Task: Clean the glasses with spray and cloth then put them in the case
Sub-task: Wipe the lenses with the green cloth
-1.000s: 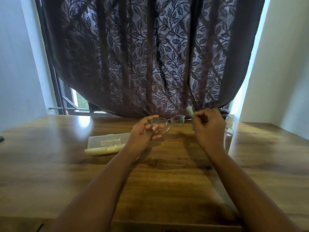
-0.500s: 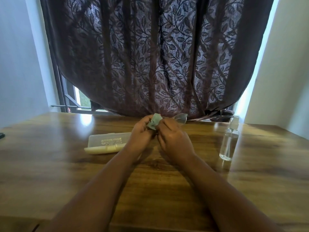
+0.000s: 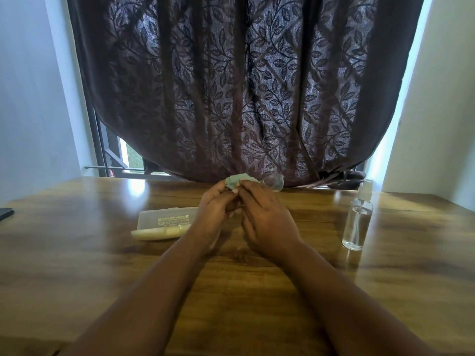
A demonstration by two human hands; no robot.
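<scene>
Seen from a head-worn camera, two bare forearms reach out over a wooden table. The hands meet near the far middle of the table, raised a little above it. The left hand and the right hand are curled in toward each other, fingers closed together around a pale green cloth that bunches up above the fingertips. The glasses are held between the hands — only one clear lens shows, sticking out to the right of the cloth; the rest is hidden. A pale, translucent glasses case lies flat on the table just left of the left hand. A clear spray bottle stands upright well to the right of the hands. Beyond the table hangs a dark curtain with a leaf pattern — daylight shows at its edges.
</scene>
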